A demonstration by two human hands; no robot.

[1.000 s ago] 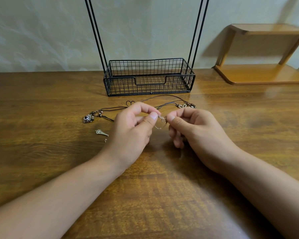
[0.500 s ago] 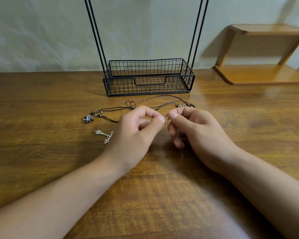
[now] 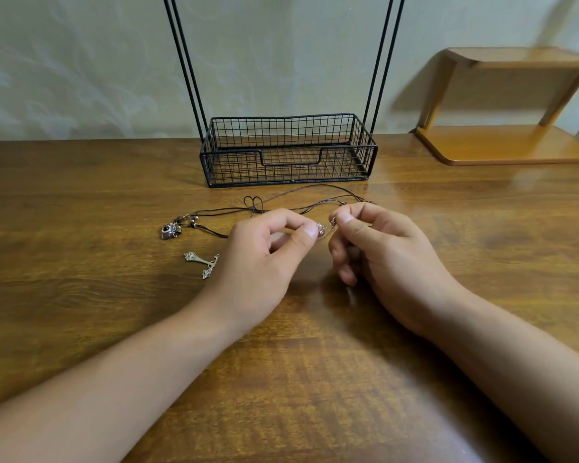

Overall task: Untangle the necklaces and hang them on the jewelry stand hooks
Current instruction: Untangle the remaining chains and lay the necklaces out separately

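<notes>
Over the wooden table my left hand (image 3: 264, 259) and my right hand (image 3: 378, 248) meet fingertip to fingertip, each pinching a thin silver chain (image 3: 325, 228) between thumb and forefinger. A dark cord necklace (image 3: 281, 203) with beads lies behind the hands, its small camera-shaped pendant (image 3: 170, 230) at the left end. Silver pendants (image 3: 203, 262) lie on the table just left of my left hand. The black wire jewelry stand (image 3: 288, 152) has a basket base and tall rods rising out of view; its hooks are not visible.
A wooden two-tier shelf (image 3: 508, 145) sits at the back right against the wall. The brown table (image 3: 315, 379) stretches wide in front of my forearms.
The chain loop visible between my fingertips one second ago has been drawn in and my hands have come closer. The silver pendants slid right, towards my left hand.
</notes>
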